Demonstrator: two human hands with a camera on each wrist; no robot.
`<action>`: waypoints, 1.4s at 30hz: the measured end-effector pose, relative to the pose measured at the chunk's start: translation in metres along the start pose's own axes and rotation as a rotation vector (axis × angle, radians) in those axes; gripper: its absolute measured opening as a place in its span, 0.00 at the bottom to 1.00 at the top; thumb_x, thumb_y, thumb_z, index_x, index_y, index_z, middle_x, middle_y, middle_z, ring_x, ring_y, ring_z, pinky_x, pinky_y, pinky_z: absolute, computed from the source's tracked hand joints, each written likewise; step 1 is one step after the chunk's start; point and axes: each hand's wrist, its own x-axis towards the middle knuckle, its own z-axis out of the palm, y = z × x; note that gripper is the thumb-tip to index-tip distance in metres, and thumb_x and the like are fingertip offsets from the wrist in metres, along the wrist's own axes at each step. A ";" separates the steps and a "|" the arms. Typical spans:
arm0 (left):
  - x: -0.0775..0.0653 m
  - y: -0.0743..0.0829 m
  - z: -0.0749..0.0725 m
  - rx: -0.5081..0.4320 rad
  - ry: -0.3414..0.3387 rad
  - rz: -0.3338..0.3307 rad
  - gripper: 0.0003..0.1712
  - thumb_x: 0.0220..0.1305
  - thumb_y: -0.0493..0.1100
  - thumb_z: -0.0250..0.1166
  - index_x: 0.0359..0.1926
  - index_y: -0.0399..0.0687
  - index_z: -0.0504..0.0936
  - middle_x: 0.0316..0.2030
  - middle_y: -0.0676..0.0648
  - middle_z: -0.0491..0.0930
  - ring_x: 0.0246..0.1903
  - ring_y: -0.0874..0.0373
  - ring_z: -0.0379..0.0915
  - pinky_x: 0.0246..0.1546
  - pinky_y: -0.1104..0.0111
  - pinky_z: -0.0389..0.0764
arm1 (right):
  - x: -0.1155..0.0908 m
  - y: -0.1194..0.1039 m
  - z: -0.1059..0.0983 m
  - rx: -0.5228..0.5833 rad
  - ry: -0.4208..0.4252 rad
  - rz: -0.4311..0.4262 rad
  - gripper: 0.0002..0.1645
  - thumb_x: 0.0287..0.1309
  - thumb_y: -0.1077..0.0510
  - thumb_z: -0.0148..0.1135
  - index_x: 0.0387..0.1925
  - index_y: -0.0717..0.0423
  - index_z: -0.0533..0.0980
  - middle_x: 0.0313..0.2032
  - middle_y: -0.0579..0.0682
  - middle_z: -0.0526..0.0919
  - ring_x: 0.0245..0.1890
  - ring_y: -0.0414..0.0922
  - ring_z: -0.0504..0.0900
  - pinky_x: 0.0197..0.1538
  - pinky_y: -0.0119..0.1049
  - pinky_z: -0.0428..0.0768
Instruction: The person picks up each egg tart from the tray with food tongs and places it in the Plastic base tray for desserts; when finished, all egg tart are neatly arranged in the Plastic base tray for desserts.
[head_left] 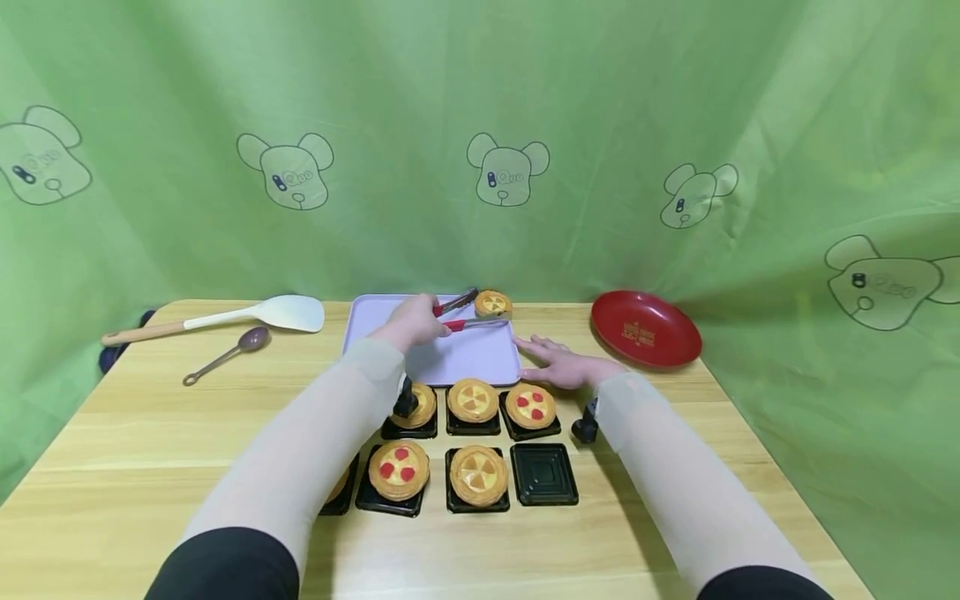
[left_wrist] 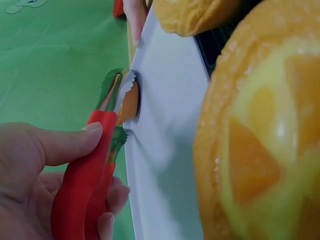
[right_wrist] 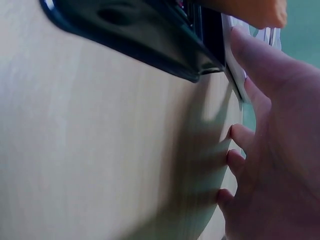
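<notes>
My left hand (head_left: 416, 322) grips red-handled tongs (left_wrist: 85, 175) over the lilac tray (head_left: 465, 358). The tongs' spread metal tips stand on either side of an egg tart (head_left: 492, 303) at the tray's far right corner. My right hand (head_left: 562, 364), fingers extended, rests at the tray's right edge; in the right wrist view its thumb lies along the tray's side. Nearer me are black square holders with tarts: some carry orange wedges, such as the front tart (head_left: 478, 476), others red pieces, such as the right tart (head_left: 531, 406). One black holder (head_left: 544, 474) at front right has no tart.
A red oval plate (head_left: 647, 329) lies at the back right. At the back left are a white spatula (head_left: 288, 313) with a wooden handle and a purple spoon (head_left: 252, 339). A green curtain (head_left: 420, 225) hangs behind the table's far edge.
</notes>
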 end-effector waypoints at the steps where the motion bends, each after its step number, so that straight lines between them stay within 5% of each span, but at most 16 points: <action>1: 0.000 0.000 0.001 0.000 0.002 0.000 0.28 0.59 0.45 0.72 0.57 0.37 0.75 0.45 0.41 0.78 0.45 0.47 0.73 0.53 0.56 0.72 | 0.000 -0.001 0.000 0.004 -0.002 -0.002 0.47 0.69 0.36 0.51 0.79 0.44 0.43 0.76 0.63 0.35 0.74 0.63 0.34 0.68 0.64 0.33; 11: -0.003 -0.005 0.003 -0.015 0.024 0.010 0.24 0.63 0.46 0.69 0.57 0.40 0.77 0.44 0.43 0.79 0.42 0.48 0.74 0.49 0.57 0.73 | -0.002 -0.006 -0.001 0.015 -0.010 -0.025 0.48 0.68 0.33 0.50 0.79 0.42 0.42 0.75 0.66 0.34 0.72 0.68 0.33 0.66 0.68 0.32; 20: -0.024 -0.014 -0.020 -0.002 0.037 0.067 0.25 0.62 0.46 0.69 0.57 0.41 0.78 0.49 0.42 0.79 0.46 0.47 0.74 0.50 0.55 0.72 | -0.003 -0.012 -0.001 -0.016 -0.015 0.022 0.46 0.71 0.37 0.51 0.79 0.43 0.42 0.76 0.63 0.34 0.74 0.65 0.34 0.68 0.65 0.33; 31: -0.088 -0.024 -0.046 0.035 0.000 0.237 0.18 0.62 0.42 0.70 0.50 0.38 0.81 0.42 0.43 0.82 0.42 0.48 0.77 0.48 0.55 0.75 | -0.006 -0.011 0.003 -0.006 -0.024 0.026 0.47 0.70 0.36 0.51 0.79 0.41 0.42 0.76 0.62 0.34 0.74 0.64 0.34 0.68 0.66 0.34; 42: -0.160 0.004 -0.046 0.012 -0.048 0.333 0.20 0.61 0.44 0.72 0.54 0.50 0.81 0.41 0.53 0.82 0.38 0.56 0.76 0.45 0.57 0.76 | -0.005 -0.007 -0.006 -0.030 -0.013 -0.012 0.45 0.71 0.39 0.50 0.78 0.48 0.45 0.75 0.66 0.37 0.73 0.67 0.36 0.67 0.67 0.38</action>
